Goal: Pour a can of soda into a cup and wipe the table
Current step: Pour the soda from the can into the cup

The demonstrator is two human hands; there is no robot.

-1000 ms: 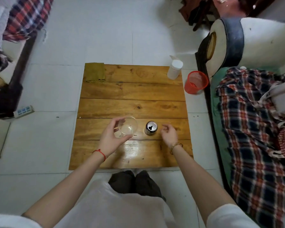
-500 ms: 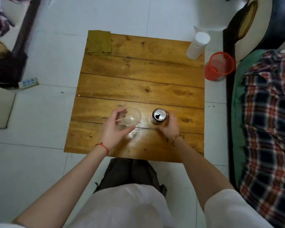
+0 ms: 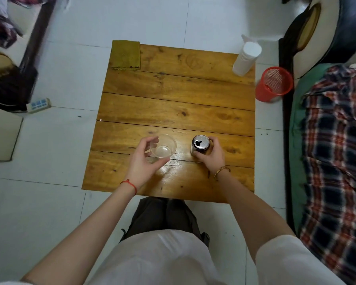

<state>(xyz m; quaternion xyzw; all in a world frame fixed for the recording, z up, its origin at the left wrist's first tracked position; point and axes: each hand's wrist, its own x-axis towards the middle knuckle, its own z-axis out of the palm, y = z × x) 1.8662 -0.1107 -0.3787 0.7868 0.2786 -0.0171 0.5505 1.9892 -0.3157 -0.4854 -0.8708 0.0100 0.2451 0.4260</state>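
A clear plastic cup stands upright on the wooden table, near its front. My left hand curls round the cup's left and near side. To the cup's right stands an opened soda can with a dark body and a silver top. My right hand grips the can from its right and near side. A folded olive-green cloth lies at the table's far left corner.
A white plastic bottle stands at the table's far right corner. On the floor just right of the table sits a red mesh bin. A plaid blanket covers a bed along the right. A power strip lies on the floor at left.
My right hand moved left from the bare table to the can and closed round it. My left hand stayed at the cup. The camera tilted, shifting the whole scene.
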